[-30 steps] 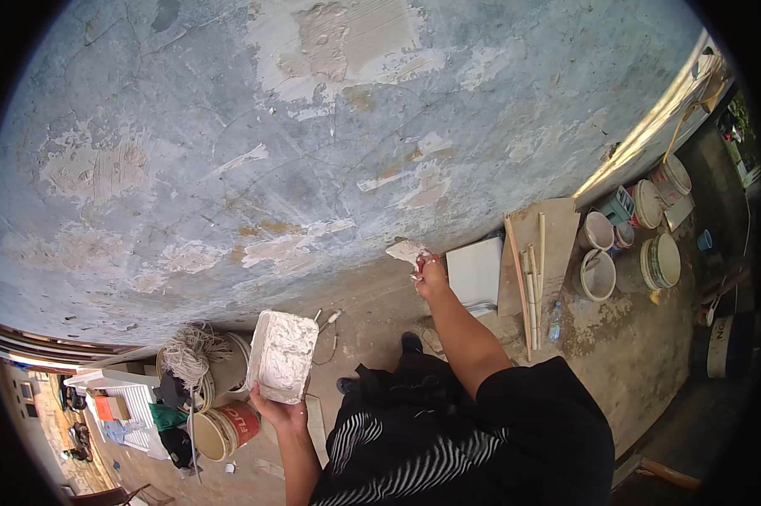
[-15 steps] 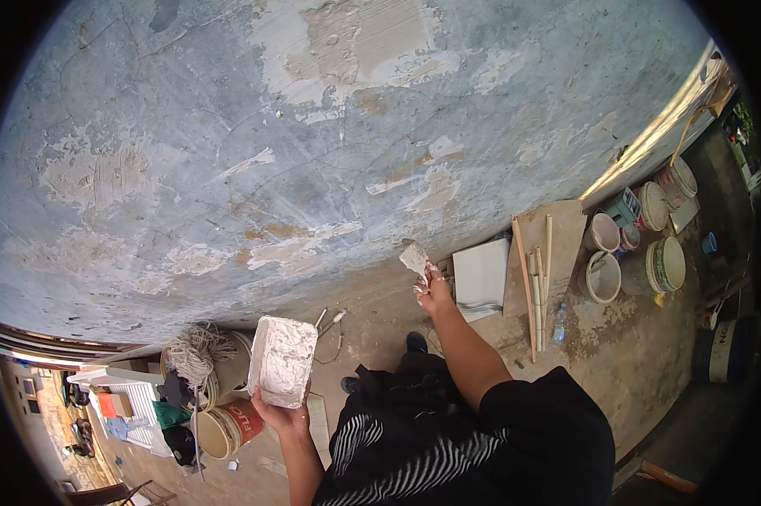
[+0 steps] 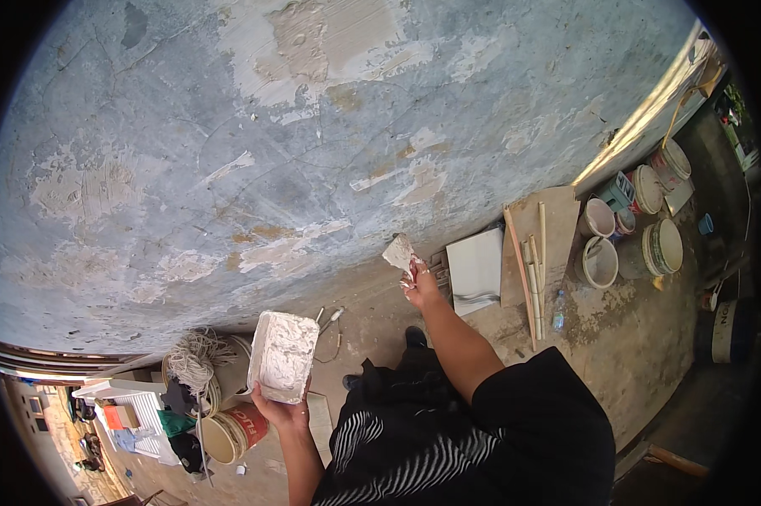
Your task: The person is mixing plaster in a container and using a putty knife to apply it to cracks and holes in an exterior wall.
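My left hand [image 3: 282, 409] grips the lower end of a white rectangular tray [image 3: 284, 358], its inside smeared with white putty. In my right hand [image 3: 421, 285], whose fingers are spotted with putty, is a putty knife [image 3: 399, 252] with a broad, coated blade. The blade is held out near the foot of a blue-grey wall [image 3: 313, 160]; whether it touches the wall I cannot tell. Pale patches of filler [image 3: 283, 253] cover parts of the wall, the largest at the top.
Right of my arm, a pale panel [image 3: 475, 271], a board [image 3: 520, 228] and several poles [image 3: 534, 278] lean near the wall. Beyond them stand several buckets [image 3: 600, 262] and a plastic bottle [image 3: 558, 310]. At left are a rope bundle [image 3: 199, 361], a red bucket [image 3: 237, 430] and a cable [image 3: 334, 325].
My right hand has moved a little to the left with the putty knife, and the blade now sits slightly higher. The tray stays almost in place. The view has shifted slightly.
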### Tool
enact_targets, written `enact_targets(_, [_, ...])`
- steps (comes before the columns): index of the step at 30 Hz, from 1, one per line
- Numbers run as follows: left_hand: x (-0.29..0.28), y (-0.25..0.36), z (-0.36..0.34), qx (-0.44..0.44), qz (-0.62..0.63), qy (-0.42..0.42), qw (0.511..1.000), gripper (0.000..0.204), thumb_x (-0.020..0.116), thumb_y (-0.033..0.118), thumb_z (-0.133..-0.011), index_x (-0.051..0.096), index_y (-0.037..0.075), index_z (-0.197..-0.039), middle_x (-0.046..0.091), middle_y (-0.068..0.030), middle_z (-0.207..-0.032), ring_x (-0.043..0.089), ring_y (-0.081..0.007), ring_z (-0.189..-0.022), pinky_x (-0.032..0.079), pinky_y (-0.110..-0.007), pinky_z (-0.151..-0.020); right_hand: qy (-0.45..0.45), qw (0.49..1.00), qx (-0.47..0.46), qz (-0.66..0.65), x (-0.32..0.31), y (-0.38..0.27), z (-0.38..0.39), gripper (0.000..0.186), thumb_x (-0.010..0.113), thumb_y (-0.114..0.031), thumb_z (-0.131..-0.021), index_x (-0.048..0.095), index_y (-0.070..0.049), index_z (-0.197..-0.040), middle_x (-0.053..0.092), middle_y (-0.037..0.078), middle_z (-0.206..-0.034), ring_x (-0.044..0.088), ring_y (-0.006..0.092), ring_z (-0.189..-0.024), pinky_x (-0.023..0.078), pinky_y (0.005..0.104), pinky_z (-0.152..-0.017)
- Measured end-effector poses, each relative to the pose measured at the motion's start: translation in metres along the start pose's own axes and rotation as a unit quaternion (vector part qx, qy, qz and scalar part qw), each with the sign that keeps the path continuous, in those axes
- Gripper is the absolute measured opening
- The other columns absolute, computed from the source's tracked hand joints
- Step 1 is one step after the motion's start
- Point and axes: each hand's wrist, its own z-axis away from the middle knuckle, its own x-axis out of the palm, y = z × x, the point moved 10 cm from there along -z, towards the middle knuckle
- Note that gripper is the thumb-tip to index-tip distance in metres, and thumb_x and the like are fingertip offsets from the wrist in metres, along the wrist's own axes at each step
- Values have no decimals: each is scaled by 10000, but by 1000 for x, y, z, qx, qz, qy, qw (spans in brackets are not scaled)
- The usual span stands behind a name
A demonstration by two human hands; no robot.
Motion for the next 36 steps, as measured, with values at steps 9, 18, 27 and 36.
enact_targets(9, [-3, 0, 4, 13, 13, 5, 1000, 664, 504, 493, -891, 401, 180, -1467, 489, -72, -1457, 529, -340, -1279, 509, -623, -899, -4, 1000, 21, 0, -9, 6, 10, 95, 534, -254, -973, 569, -175, -933, 538, -47, -773, 319, 121, -454, 282, 282, -434])
enact_targets(18, [-12, 1, 10, 15, 24, 18, 999, 649, 485, 479, -900, 402, 169, -1464, 497, -80, -1448, 534, -348, -1270, 518, -621, -883, 58, 961, -119, 244, -25, -31, -6, 161, 499, -116, -975, 584, -117, -1112, 609, 12, -850, 572, 118, -640, 372, 274, -395])
enact_targets(27, [-18, 2, 9, 25, 22, 19, 999, 645, 477, 472, -906, 396, 164, -1468, 493, -90, -1449, 528, -346, -1276, 517, -616, -885, 196, 693, -309, 621, -1, -72, -7, 244, 632, -267, -936, 706, -34, -931, 708, 151, -816, 689, 278, -777, 518, 411, -713])
enact_targets(36, [-15, 1, 4, 16, 2, 29, 999, 655, 480, 482, -903, 393, 164, -1469, 487, -85, -1454, 519, -348, -1282, 504, -618, -908, 53, 754, -305, 579, 25, -69, -22, 249, 656, -278, -925, 706, -36, -952, 711, 163, -825, 689, 307, -768, 513, 405, -692])
